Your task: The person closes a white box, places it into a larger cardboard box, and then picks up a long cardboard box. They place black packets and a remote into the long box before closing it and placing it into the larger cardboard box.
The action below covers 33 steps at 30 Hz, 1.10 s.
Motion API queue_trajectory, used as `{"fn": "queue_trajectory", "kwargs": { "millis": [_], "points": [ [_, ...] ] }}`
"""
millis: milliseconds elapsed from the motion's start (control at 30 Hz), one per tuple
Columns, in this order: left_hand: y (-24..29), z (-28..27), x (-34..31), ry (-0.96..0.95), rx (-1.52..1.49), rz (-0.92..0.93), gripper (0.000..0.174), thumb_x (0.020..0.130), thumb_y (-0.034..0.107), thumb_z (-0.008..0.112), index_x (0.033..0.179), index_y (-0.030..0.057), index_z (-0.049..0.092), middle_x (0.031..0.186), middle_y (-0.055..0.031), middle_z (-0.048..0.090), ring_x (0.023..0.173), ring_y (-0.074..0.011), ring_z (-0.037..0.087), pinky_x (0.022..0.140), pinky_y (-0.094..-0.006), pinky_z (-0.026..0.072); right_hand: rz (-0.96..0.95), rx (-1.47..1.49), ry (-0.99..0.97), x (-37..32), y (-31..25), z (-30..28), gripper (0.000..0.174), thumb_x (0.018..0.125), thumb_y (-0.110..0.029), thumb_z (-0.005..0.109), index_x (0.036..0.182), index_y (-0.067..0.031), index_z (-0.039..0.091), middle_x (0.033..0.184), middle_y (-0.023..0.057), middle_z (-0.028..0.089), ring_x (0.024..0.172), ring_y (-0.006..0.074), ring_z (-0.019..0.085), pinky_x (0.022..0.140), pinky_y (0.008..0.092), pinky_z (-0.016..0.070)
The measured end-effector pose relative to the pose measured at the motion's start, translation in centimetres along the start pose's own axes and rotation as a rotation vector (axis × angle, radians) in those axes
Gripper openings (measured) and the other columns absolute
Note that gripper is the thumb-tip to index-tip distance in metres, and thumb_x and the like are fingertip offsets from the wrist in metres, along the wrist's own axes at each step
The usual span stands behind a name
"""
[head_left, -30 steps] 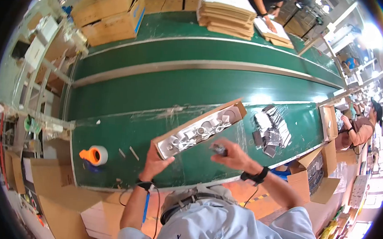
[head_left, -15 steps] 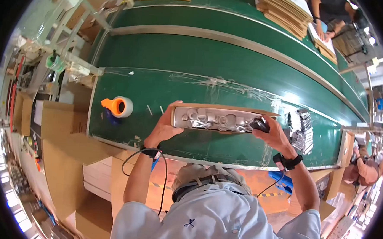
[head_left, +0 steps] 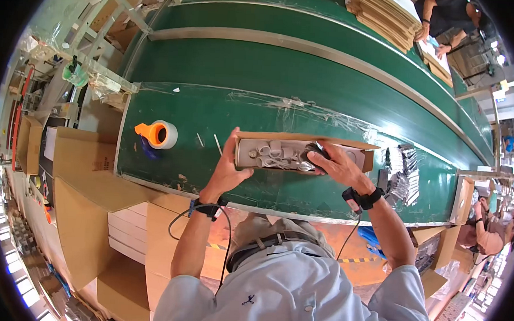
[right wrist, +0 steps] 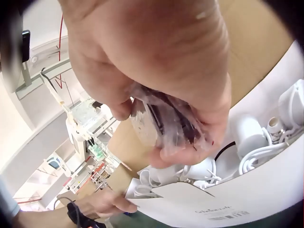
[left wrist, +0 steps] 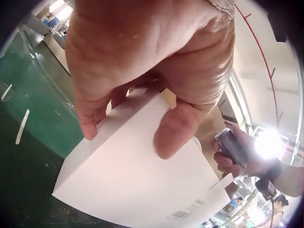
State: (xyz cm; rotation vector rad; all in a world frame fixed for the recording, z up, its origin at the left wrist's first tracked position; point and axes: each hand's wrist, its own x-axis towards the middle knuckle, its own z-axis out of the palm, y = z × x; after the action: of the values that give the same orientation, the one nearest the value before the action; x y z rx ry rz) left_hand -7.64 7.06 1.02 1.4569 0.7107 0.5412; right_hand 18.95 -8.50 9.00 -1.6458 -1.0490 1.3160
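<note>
A long, narrow cardboard box (head_left: 300, 137), open at the top and white on its outer sides (right wrist: 251, 202), is held above the green bench. My left hand (head_left: 228, 172) grips its left end, with the thumb (left wrist: 176, 133) on the white face and the fingers round the edge. Inside lie white cylindrical fittings (right wrist: 249, 133) with coiled white cords. Over the box's middle, my right hand (head_left: 343, 166) pinches a dark item in a clear plastic bag (right wrist: 171, 121) between thumb and fingers. The wrapping hides the item's exact kind.
An orange tape dispenser (head_left: 154, 134) sits on the bench at left, near thin white strips (head_left: 218, 144). Right of the box lies a pile of bagged dark items (head_left: 406, 174). Flattened cartons (head_left: 380, 19) are stacked across the bench near another person (head_left: 447, 19). A large open carton (head_left: 83, 209) stands lower left.
The box has turned from slanting to nearly level across the view. My right hand has carried the bagged item to the box's right end, then leftward over its middle.
</note>
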Motion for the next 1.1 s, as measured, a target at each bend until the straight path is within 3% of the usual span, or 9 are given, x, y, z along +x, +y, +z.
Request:
{"fn": "queue_trajectory", "kwargs": {
  "millis": [100, 133, 200, 300, 500, 700, 867, 1000, 1100],
  "points": [
    [1.6, -1.2, -1.9, 0.258, 0.330, 0.203, 0.080, 0.075, -0.002, 0.070, 0.149, 0.0074, 0.040, 0.142, -0.0106, 0.053, 0.130, -0.0248, 0.050, 0.097, -0.0338, 0.0473, -0.011, 0.015, 0.100, -1.1, 1.0, -1.6, 0.049, 0.098, -0.034, 0.068, 0.132, -0.0011, 0.055, 0.094, 0.0023, 0.062, 0.073, 0.0074, 0.056, 0.062, 0.0244, 0.0513],
    [1.5, -1.4, -2.6, 0.373, 0.305, 0.301, 0.060, 0.078, -0.002, 0.069, 0.136, 0.0054, 0.054, 0.134, -0.0119, 0.058, 0.121, -0.0249, 0.055, 0.092, -0.0330, 0.0476, -0.025, 0.007, 0.143, -1.6, 1.0, -2.0, 0.046, 0.097, -0.032, 0.069, 0.128, -0.0004, 0.057, 0.093, 0.0025, 0.063, 0.073, 0.0074, 0.057, 0.062, 0.0243, 0.0512],
    [2.7, -1.5, -4.6, 0.463, 0.448, 0.373, 0.037, 0.079, -0.003, 0.069, 0.116, 0.0036, 0.065, 0.117, -0.0129, 0.066, 0.105, -0.0267, 0.062, 0.086, -0.0343, 0.0500, -0.049, -0.005, 0.229, -2.9, 1.0, -2.8, 0.041, 0.096, -0.029, 0.071, 0.121, 0.0009, 0.060, 0.092, 0.0031, 0.065, 0.073, 0.0075, 0.060, 0.062, 0.0240, 0.0510],
    [5.3, 1.1, -5.4, 0.298, 0.474, 0.627, 0.020, 0.078, -0.005, 0.069, 0.097, 0.0026, 0.069, 0.093, -0.0118, 0.068, 0.084, -0.0293, 0.066, 0.075, -0.0375, 0.0539, 0.068, 0.001, 0.286, -5.3, 1.3, -4.9, 0.033, 0.093, -0.029, 0.073, 0.107, -0.0004, 0.064, 0.084, 0.0028, 0.067, 0.072, 0.0085, 0.062, 0.061, 0.0245, 0.0489],
    [4.2, 8.1, -4.9, -0.120, 0.418, 0.512, 0.020, 0.079, 0.003, 0.072, 0.098, 0.0056, 0.071, 0.097, -0.0092, 0.069, 0.087, -0.0296, 0.066, 0.077, -0.0382, 0.0555, 0.097, 0.048, 0.495, -9.6, 0.6, -7.3, 0.031, 0.089, -0.023, 0.074, 0.106, -0.0019, 0.061, 0.080, 0.0033, 0.067, 0.070, 0.0092, 0.061, 0.063, 0.0249, 0.0479],
    [3.4, 15.3, -5.7, -0.489, 0.547, 0.450, 0.031, 0.081, 0.014, 0.072, 0.111, 0.0065, 0.069, 0.121, -0.0095, 0.066, 0.107, -0.0309, 0.064, 0.092, -0.0415, 0.0532, 0.150, -0.045, 0.507, -11.4, 1.3, -7.6, 0.032, 0.086, -0.024, 0.077, 0.103, -0.0018, 0.061, 0.080, 0.0038, 0.067, 0.069, 0.0104, 0.062, 0.064, 0.0267, 0.0492],
    [2.7, 17.2, -6.3, -0.564, 0.544, 0.441, 0.032, 0.082, 0.014, 0.069, 0.113, 0.0065, 0.067, 0.117, -0.0100, 0.065, 0.106, -0.0311, 0.063, 0.092, -0.0416, 0.0520, 0.120, -0.044, 0.414, -10.6, 2.3, -6.5, 0.036, 0.086, -0.025, 0.077, 0.107, -0.0006, 0.061, 0.082, 0.0033, 0.066, 0.069, 0.0111, 0.064, 0.063, 0.0264, 0.0505],
    [2.9, 16.9, -6.3, -0.524, 0.524, 0.400, 0.029, 0.083, 0.014, 0.067, 0.111, 0.0059, 0.067, 0.109, -0.0103, 0.066, 0.102, -0.0309, 0.064, 0.090, -0.0415, 0.0517, 0.122, 0.105, 0.385, -9.8, 2.5, -6.8, 0.038, 0.095, -0.033, 0.070, 0.111, -0.0008, 0.060, 0.083, 0.0032, 0.065, 0.068, 0.0102, 0.062, 0.062, 0.0255, 0.0494],
    [2.9, 16.3, -6.6, -0.522, 0.551, 0.320, 0.030, 0.085, 0.013, 0.069, 0.114, 0.0054, 0.067, 0.113, -0.0099, 0.067, 0.105, -0.0318, 0.064, 0.094, -0.0411, 0.0513, 0.099, 0.174, 0.349, -9.2, 3.8, -7.4, 0.040, 0.101, -0.039, 0.061, 0.112, -0.0011, 0.060, 0.084, 0.0030, 0.064, 0.069, 0.0096, 0.061, 0.062, 0.0246, 0.0486]
  ]
}}
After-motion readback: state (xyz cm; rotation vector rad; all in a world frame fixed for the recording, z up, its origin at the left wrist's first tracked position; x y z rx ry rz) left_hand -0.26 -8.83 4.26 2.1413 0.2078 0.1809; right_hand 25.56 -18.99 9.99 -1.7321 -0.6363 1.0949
